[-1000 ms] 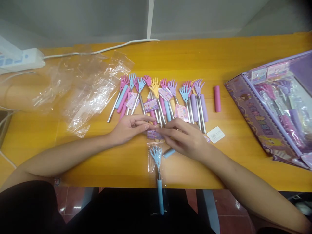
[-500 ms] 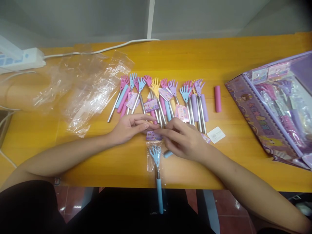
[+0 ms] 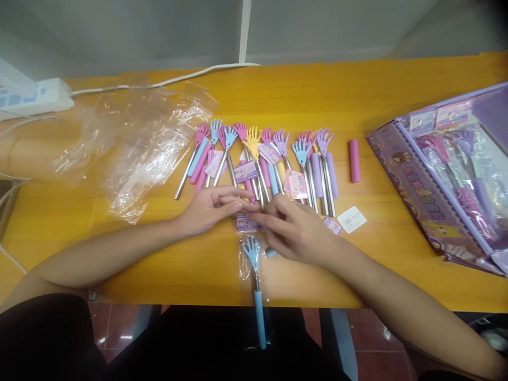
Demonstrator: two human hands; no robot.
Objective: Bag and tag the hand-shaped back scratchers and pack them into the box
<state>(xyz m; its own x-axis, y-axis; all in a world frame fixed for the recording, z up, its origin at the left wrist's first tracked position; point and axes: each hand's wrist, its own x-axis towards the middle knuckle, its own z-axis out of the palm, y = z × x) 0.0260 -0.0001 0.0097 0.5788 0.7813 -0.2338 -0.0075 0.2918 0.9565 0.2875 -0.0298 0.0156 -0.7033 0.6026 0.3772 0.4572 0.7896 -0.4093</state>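
A blue back scratcher (image 3: 259,312) sits in a clear plastic bag (image 3: 243,264) that hangs over the table's front edge. At its top is a purple header card (image 3: 248,223). My left hand (image 3: 208,211) has its fingers closed at the bag's top edge. From the other side my right hand (image 3: 296,227) pinches the same edge, its index finger meeting the left fingertips. Exactly how the bag's edge lies between the fingers is hidden. Beyond the hands lie several unwrapped back scratchers (image 3: 260,172) with coloured heads and metal rods, among loose cards (image 3: 297,185) and coloured handle sleeves (image 3: 334,177).
Crumpled empty clear bags (image 3: 137,174) spread over the left side. A purple display box (image 3: 432,196) with bagged scratchers stands at the right. A pink sleeve (image 3: 354,161) and a white card (image 3: 352,219) lie nearby. A power strip (image 3: 55,95) with a white cable is at back left.
My right hand has shifted slightly left along the bag's top edge. The header card has moved a little left with it; my left hand is almost still.
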